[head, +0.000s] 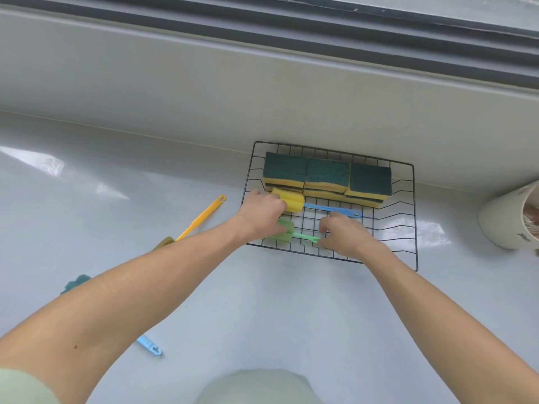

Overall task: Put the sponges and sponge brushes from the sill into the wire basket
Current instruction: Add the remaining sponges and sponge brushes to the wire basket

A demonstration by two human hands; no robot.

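Wire basket [414, 217]: black, sits on the pale sill [262, 301] hard against the back wall, right of centre.

Sponges [326, 177]: three stacks, green scourer side up, lined along the basket's far edge. All inside already.

Yellow-headed brush [291, 201]: blue handle, lies flat in the basket just in front of the sponges, head to the left.

Green sponge brush [287, 230]: lies across the near part of the basket, head left, thin handle running right. Both hands are on it.

Left hand [261, 215]: grip curled over the green foam head, knuckles up; it also touches the yellow head beside it.

Right hand [344, 233]: grip pinching the far end of the green handle, fingers bent down on it.

Step in hand: settling the green brush into the basket parallel to the one above it, I'd say; it looks down on the wires or nearly so.

Yellow-handled brush [201, 218]: out on the sill left of the basket, dark olive head partly hidden under the left forearm.

Other items outside: a blue handle end [150, 346] poking out below the left forearm, and a teal foam piece [75, 282] further left, mostly covered by the arm. Can't tell if those two belong together.

Next move calls for: letting go with both hands, then the left reaching back to the yellow handle. Room remains in the basket's near right corner.

Cream container [507, 217]: on the sill at far right, clear of the work.
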